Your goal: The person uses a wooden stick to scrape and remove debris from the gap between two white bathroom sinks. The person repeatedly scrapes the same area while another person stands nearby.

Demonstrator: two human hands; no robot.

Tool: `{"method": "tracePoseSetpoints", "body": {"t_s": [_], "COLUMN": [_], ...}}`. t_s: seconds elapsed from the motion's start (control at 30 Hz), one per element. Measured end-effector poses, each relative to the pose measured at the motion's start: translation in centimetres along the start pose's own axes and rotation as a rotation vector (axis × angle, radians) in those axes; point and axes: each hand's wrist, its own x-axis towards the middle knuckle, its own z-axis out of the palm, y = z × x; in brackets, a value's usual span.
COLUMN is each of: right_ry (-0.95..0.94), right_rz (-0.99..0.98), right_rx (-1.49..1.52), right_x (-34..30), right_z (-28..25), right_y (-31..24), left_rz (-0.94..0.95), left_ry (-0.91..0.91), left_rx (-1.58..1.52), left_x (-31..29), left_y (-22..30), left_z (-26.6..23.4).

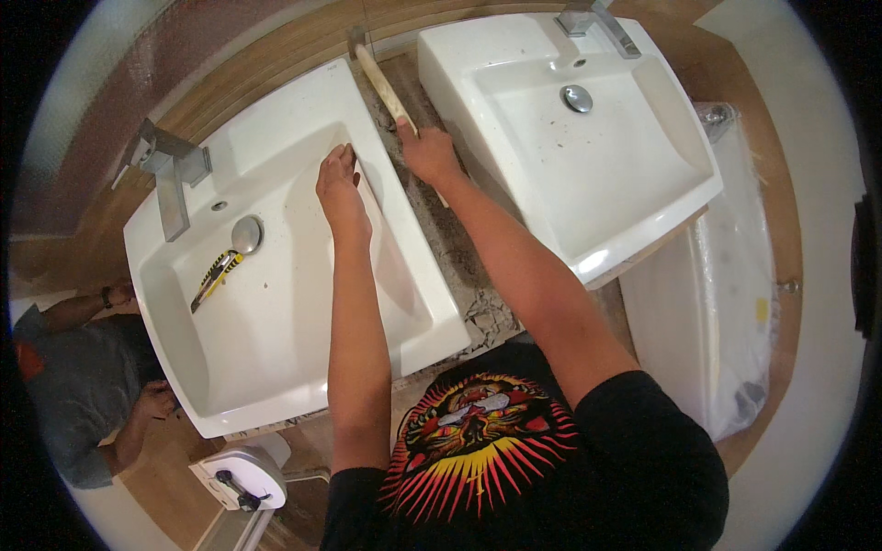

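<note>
My right hand (pixel 428 154) is closed around the pale wooden handle (pixel 378 77) of a long tool, in the gap between two white sinks. The tool's far end reaches the wall beside a small grey part, too unclear to name its kind. My left hand (pixel 340 184) is over the inner right side of the left sink (pixel 354 106), fingers stretched out and slightly bent, with nothing seen in it. In that basin a yellow and black utility knife (pixel 217 278) lies beside the round chrome drain cap (pixel 247 235). To the right stands the other sink (pixel 514 184).
Square chrome faucets (pixel 171 188) rise at both sinks' backs. Rough, debris-strewn counter (pixel 487 317) shows between them. A person (pixel 87 386) is at the lower left, near a white toilet (pixel 262 473). A plastic-wrapped white fixture (pixel 707 312) stands at the right.
</note>
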Motion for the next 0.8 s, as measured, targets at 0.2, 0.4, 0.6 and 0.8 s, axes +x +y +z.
{"method": "tracePoseSetpoints", "body": {"t_s": [0.2,0.4,0.6,0.8], "right_ry": [0.057,0.088,0.029,-0.097], "right_rz": [0.006,0.108,0.024,0.218], "right_rx": [0.135,0.054,0.126,0.057], "right_x": [-0.3,0.8,-0.9,-1.7], "right_z": [0.9,0.2,-0.8,0.5], "right_y": [0.4,0.5,0.0,2.3], "left_rz": [0.009,0.035,0.014,0.045], "left_ry": [0.031,0.010,0.023,-0.003], "left_rx": [-0.035,0.024,-0.022,0.058], "left_x": [0.0,-0.4,-0.3,-0.6], "left_y": [-0.1,0.0,0.1,0.2], "left_z": [0.0,0.1,0.2,0.2]}}
